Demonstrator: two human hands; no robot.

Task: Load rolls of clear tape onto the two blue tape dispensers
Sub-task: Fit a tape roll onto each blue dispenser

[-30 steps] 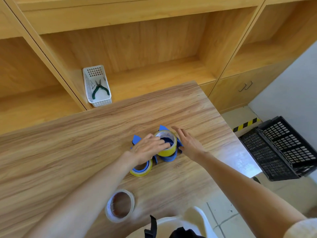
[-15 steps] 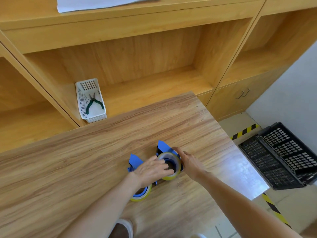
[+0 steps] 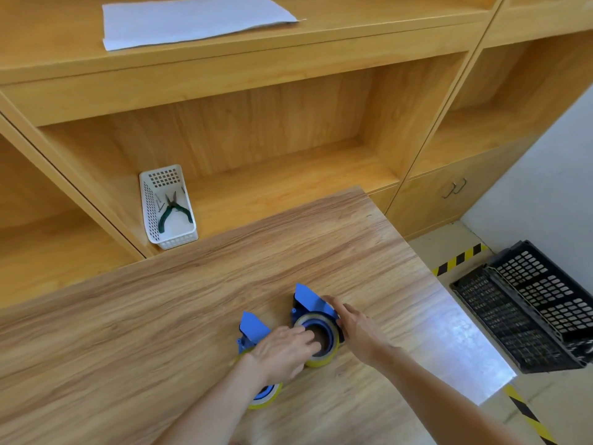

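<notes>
Two blue tape dispensers lie side by side on the wooden table (image 3: 160,332). The right dispenser (image 3: 309,300) carries a yellowish clear tape roll (image 3: 332,348) around its blue hub. My left hand (image 3: 282,351) rests on that roll, fingers pressing on the hub at its centre. My right hand (image 3: 356,329) touches the roll's right side and the dispenser body. The left dispenser (image 3: 252,327) shows its blue flap; its tape roll (image 3: 268,396) peeks out below my left wrist, mostly hidden.
A white perforated basket (image 3: 168,207) with green-handled pliers sits on the shelf behind the table. A sheet of paper (image 3: 192,17) lies on the upper shelf. A black plastic crate (image 3: 529,306) stands on the floor to the right, beyond the table's edge.
The camera tilted up, so the spare roll near the front edge left the view. The right roll went from held tilted above the dispenser to lying flat on its hub under both hands.
</notes>
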